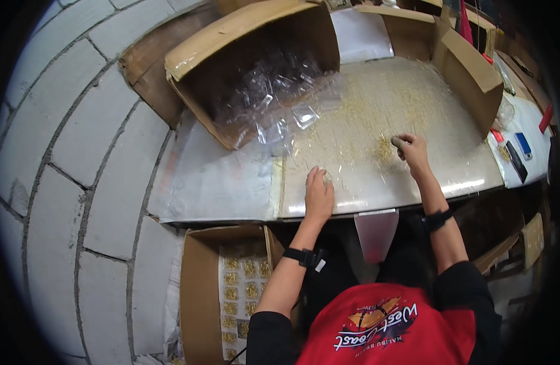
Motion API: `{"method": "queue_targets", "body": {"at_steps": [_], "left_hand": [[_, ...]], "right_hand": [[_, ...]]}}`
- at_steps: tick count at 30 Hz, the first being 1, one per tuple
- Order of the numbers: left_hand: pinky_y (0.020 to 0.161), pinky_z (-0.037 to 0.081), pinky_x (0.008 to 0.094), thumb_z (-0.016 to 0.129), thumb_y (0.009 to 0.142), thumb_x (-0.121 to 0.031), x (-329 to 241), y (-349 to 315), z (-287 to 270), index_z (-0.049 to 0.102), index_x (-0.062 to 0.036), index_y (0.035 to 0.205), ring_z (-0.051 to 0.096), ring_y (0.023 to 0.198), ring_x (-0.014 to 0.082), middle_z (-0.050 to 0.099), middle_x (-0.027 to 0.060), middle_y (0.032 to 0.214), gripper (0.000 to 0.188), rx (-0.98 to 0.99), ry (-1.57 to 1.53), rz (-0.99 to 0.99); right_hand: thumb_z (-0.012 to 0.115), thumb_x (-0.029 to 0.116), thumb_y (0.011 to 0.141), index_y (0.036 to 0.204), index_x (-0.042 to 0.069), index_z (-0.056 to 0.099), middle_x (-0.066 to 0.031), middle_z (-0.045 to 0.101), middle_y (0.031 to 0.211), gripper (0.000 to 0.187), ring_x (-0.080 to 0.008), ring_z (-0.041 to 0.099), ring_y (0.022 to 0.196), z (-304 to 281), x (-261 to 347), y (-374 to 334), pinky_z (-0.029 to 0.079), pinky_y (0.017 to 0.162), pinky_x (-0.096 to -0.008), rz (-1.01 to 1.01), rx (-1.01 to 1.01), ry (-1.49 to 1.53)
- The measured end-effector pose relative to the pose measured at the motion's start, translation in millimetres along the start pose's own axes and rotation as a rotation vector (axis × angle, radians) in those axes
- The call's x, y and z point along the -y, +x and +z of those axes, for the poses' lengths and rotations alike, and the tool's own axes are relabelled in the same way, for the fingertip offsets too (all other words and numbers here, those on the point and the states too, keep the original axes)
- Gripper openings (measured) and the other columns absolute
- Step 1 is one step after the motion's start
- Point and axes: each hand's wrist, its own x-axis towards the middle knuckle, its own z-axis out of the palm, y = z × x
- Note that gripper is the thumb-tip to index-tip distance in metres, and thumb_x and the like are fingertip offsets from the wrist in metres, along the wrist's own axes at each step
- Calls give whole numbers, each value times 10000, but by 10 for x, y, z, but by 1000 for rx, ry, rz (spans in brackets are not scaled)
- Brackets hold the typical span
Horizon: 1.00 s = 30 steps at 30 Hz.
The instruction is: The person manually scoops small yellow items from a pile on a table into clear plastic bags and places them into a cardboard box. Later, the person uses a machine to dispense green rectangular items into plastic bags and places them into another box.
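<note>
My right hand [414,151] is bent in a closed pinch over a small heap of thin gold-coloured pins [386,151]. A stubby grey-green piece [397,142] shows at its fingertips; whether it is a finger cover or a held thing I cannot tell. Whatever lies inside the pinch is hidden. My left hand [319,194] rests near the front edge of the worktop [353,182], fingers stretched forward and slightly curved, with nothing visible in them. A small pale spot shows by its thumb. More pins are scattered over the worktop beyond both hands.
At the back left a tipped cardboard box [249,30] spills clear plastic boxes [286,100]. Cardboard walls [471,67] border the right. A blue item [523,145] and a black tool [516,163] lie there. Below, a carton [198,292] holds filled clear boxes [231,292]. A pink-white chute [377,234] hangs at the front edge.
</note>
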Motion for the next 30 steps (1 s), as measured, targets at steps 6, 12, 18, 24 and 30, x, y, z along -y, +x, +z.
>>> {"method": "queue_targets", "body": {"at_steps": [6,12,18,24,30], "left_hand": [[905,377,416,646,739,-95,-52,911,-491,536,-5,1048,452,1095,327,501,144,1133,340,-345,344,131],[862,393,401,686,737,-191,316,1290,-589,614,-43,974,480,1032,292,534,91,1032,289,-310,635,-115],[873,390,399,679,749,-212,562,1279,-611,653,-28,870,494,1032,282,561,87,1031,222,-238,477,-137],[860,408,394,658,754,-162,531,1324,-785,633,-13,921,504,1020,301,561,116,1060,225,-288,561,-23],[890,398,403,667,721,-101,220,1702,-539,574,-15,1009,467,1083,322,527,136,1129,315,-140,480,305]], "right_hand": [[676,75,763,780,14,654,7,539,570,67,-49,466,479,-117,297,122,331,417,-194,-116,38,97],[668,57,762,772,14,658,-2,566,596,46,-51,481,493,-182,622,183,349,437,-192,-227,110,156],[682,78,762,773,7,669,-23,599,620,73,-60,497,516,-135,654,335,383,466,-207,-172,125,1],[698,104,766,792,21,671,-19,593,619,91,-64,497,506,3,748,535,371,451,-203,-204,66,128],[698,82,757,767,19,668,-30,616,689,70,-73,534,606,43,861,607,416,531,-214,-413,121,-55]]}}
